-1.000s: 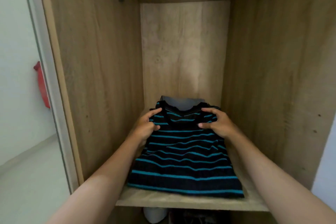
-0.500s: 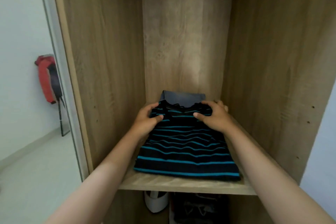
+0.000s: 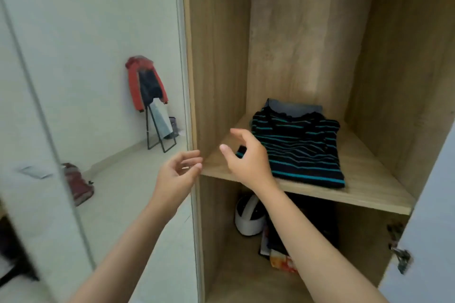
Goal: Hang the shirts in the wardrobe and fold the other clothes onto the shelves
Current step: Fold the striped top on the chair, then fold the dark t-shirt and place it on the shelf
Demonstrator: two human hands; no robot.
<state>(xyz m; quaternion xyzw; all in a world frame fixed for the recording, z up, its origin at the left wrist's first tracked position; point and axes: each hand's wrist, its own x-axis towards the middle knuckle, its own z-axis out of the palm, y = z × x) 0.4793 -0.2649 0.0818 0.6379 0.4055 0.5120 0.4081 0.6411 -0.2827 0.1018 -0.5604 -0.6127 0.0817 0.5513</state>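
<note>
Both hands are off the garment now and drawn back out of the wardrobe, and my view has swung left toward the room. The left hand [image 3: 178, 172] hangs just in front of the wardrobe's left side panel [image 3: 216, 56], fingers loosely curled with nothing in them; the right hand [image 3: 248, 157] floats over the front left corner of the shelf [image 3: 369, 179], fingers spread and relaxed, gripping nothing, close to the near corner of the cloth though I can't tell if it touches. The folded striped top [image 3: 300, 147], black with teal bands, lies flat on that shelf, toward the back, and a folded grey garment [image 3: 293, 108] peeks out from beneath its far edge. So I call this piece stowed: two folded items are stacked on the shelf. Below the shelf I make out a white rounded object [image 3: 248, 219] and some dark things I can't identify. Out in the room, a red jacket [image 3: 145, 81] hangs on a black stand [image 3: 160, 135] against the wall, and a dark red bundle [image 3: 77, 183] sits on the floor, too blurred to name. No hung shirts show in this compartment, so I judge the hanging part is not visibly done, and more clothes likely wait to be fetched.
</note>
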